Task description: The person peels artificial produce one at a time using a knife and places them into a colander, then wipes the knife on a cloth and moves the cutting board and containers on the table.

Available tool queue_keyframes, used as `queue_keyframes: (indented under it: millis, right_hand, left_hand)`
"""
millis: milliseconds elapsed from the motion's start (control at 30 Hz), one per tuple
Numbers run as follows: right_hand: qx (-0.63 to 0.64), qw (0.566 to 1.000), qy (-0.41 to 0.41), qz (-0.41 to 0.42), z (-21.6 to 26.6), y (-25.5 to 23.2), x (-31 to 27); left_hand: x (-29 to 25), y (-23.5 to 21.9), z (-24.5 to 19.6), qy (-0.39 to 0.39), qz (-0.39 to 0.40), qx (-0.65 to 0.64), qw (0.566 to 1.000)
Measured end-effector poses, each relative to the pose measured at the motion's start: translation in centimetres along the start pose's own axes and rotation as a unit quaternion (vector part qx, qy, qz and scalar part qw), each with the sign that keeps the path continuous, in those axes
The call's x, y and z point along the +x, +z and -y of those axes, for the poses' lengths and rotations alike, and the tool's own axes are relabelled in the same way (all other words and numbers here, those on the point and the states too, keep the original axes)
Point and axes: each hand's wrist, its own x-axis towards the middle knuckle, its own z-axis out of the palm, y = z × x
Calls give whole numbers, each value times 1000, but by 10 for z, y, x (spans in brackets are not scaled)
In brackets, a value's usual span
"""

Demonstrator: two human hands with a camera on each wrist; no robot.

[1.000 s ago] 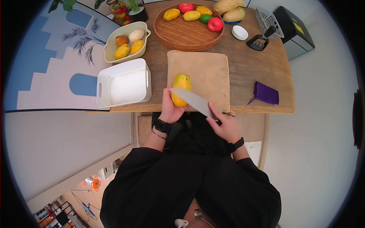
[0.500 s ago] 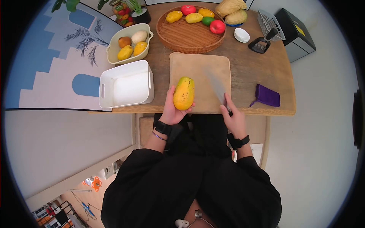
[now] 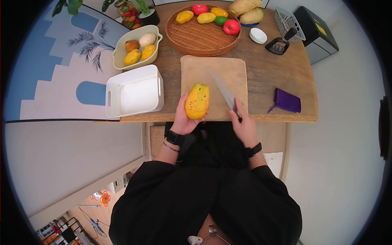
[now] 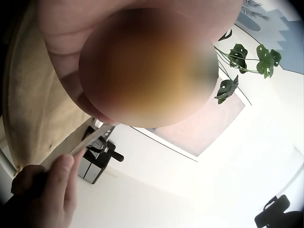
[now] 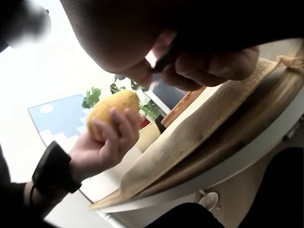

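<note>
My left hand (image 3: 183,121) holds a yellow papaya (image 3: 197,101) with dark specks, its fingers curled round the underside and the thumb at its left side. The fruit stands above the near part of a tan mat (image 3: 214,67), its narrower end pointing away from me. In the right wrist view the papaya (image 5: 114,108) is held up over the table edge. My right hand (image 3: 246,130) grips a knife (image 3: 223,88) by its dark handle. Its blade points forward and left over the mat, apart from the fruit. Up close, the papaya (image 4: 147,71) fills the left wrist view, blurred.
Left of the mat stands a white bin (image 3: 134,92), with a cream basket of fruit (image 3: 117,57) behind it. A round wicker tray (image 3: 200,38) with several fruits lies beyond the mat. To the right are a purple pouch (image 3: 286,100), a white dish (image 3: 258,35) and a black-handled tool (image 3: 278,45).
One second ago the blade lay across the papaya; it then swung away to the right. Since half a second ago the right hand and knife have come slightly back left. The left hand keeps hold.
</note>
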Motion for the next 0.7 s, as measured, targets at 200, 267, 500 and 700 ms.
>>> queue_keyframes:
  millis: [200, 267, 500, 700]
  right_hand:
    - [33, 999, -13, -9, 0, -21, -1]
    - [35, 997, -65, 13, 3, -20, -8]
    - [-12, 989, -106, 100, 15, -12, -14]
    - [12, 1000, 5, 1, -9, -3, 8]
  left_hand:
    - [3, 3, 2, 31, -14, -24, 999]
    - [6, 6, 5, 28, -40, -38, 998]
    - [9, 1, 8, 12, -52, -67, 996]
    - [0, 0, -1, 6, -45, -59, 997]
